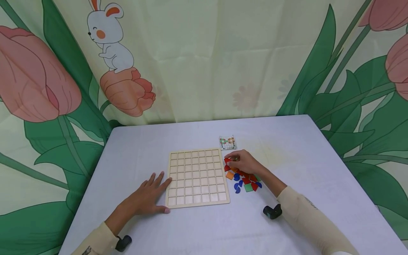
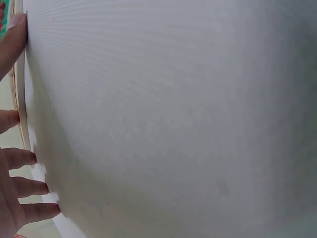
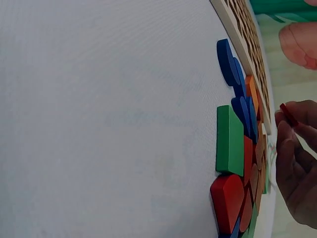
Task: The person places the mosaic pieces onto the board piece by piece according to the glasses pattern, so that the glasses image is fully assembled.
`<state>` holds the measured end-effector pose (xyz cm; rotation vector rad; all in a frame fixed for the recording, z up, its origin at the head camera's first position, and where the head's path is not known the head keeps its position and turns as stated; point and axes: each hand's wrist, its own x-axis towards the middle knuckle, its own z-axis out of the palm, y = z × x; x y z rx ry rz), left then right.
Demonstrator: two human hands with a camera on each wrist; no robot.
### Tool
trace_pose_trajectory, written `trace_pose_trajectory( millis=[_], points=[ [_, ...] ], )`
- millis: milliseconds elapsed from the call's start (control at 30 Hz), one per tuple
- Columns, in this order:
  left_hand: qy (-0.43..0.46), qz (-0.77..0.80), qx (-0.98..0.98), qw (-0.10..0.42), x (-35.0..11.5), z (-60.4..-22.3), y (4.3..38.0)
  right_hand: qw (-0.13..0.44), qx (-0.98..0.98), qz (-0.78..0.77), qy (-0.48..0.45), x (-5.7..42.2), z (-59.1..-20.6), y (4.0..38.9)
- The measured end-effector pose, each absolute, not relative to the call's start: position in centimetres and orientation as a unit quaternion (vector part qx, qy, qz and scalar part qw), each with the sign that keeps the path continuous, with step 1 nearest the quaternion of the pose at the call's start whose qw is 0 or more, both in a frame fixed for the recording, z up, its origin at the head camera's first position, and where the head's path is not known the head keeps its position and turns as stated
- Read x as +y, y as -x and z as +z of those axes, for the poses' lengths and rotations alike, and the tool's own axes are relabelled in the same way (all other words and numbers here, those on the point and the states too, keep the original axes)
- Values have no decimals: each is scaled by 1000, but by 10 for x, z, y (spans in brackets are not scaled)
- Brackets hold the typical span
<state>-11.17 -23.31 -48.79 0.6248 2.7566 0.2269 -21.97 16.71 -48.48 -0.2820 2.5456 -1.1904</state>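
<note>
A square wooden board (image 1: 198, 205) with a grid of shallow cells lies on the white table. My left hand (image 1: 147, 195) rests spread at its left edge, thumb by the near corner and index fingertip on the side rim. In the left wrist view the fingers (image 2: 29, 187) are straight and apart. Beyond the board's right edge, my right hand (image 1: 244, 162) pinches a small red piece (image 3: 289, 115) between thumb and fingertips. Beneath and beside that hand is a loose pile of flat pieces: a green square (image 1: 248, 188), blue half-rounds (image 1: 237, 190), an orange square (image 1: 230, 175) and several red ones.
A small card (image 1: 227, 142) with a coloured grid pattern lies behind the board's far right corner. A printed curtain (image 1: 204, 71) with tulips and a rabbit hangs behind the table (image 1: 197, 230). Black wrist cameras (image 1: 272, 211) sit at both sleeves.
</note>
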Motion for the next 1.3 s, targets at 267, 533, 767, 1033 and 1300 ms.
trace_pose_trajectory(
  millis=[267,533,767,1033,1300],
  points=[
    [-214,77,961,156,-232,-486,110,165,883,-422,120,157,-488,226],
    [-210,74,962,158,-233,-487,109,142,893,-403,138,149,-490,232],
    [-207,75,962,162,-232,-485,111,140,895,-399,139,140,-489,235],
    [-213,78,961,159,-232,-485,111,133,904,-379,146,128,-486,236],
    [-213,72,961,160,-232,-487,112,118,924,-343,121,127,-484,236]
  ],
)
